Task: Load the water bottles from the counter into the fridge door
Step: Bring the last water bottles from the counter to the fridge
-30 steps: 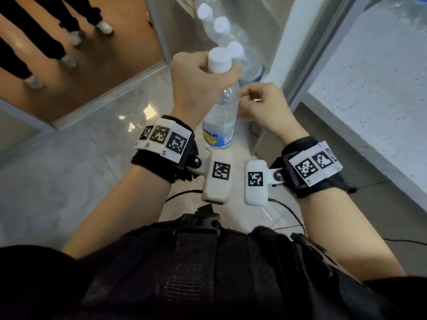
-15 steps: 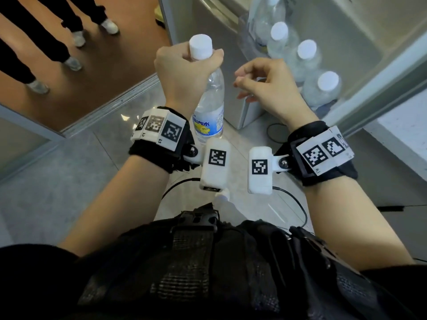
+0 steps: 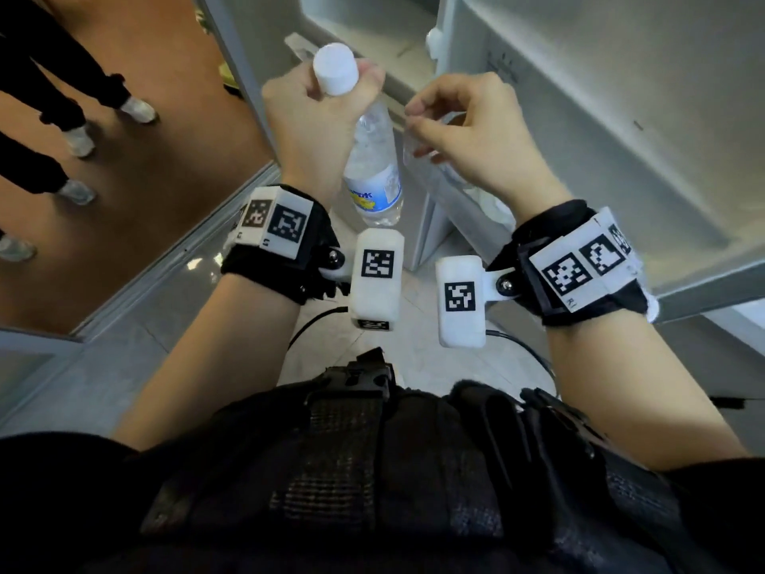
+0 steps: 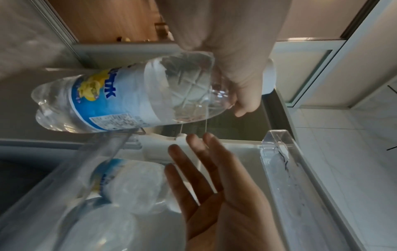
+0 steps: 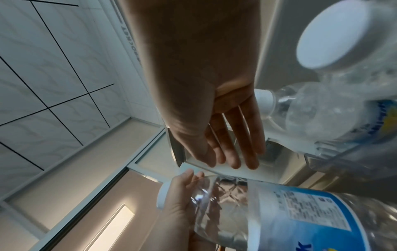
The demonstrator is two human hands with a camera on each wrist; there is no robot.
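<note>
My left hand (image 3: 314,118) grips a clear water bottle (image 3: 374,171) by the neck, just under its white cap (image 3: 335,74). The bottle has a blue and yellow label and hangs tilted in front of the open fridge door. The left wrist view shows the same bottle (image 4: 120,100) above the clear door shelf (image 4: 103,152), where other water bottles (image 4: 133,183) stand. My right hand (image 3: 467,130) hovers beside the held bottle with relaxed fingers and holds nothing. Its straight fingers (image 5: 234,144) show in the right wrist view, near the shelved bottles (image 5: 322,110).
The pale fridge interior (image 3: 600,118) fills the upper right. An upper clear door bin (image 4: 283,161) sits to the right in the left wrist view. Legs of people (image 3: 70,118) stand on the brown floor at the left. A black cable (image 3: 525,354) runs over the grey tiles.
Both hands and the held bottle have come closer to the fridge door. The shelved bottles, plain half a second ago, are now mostly hidden under my right hand.
</note>
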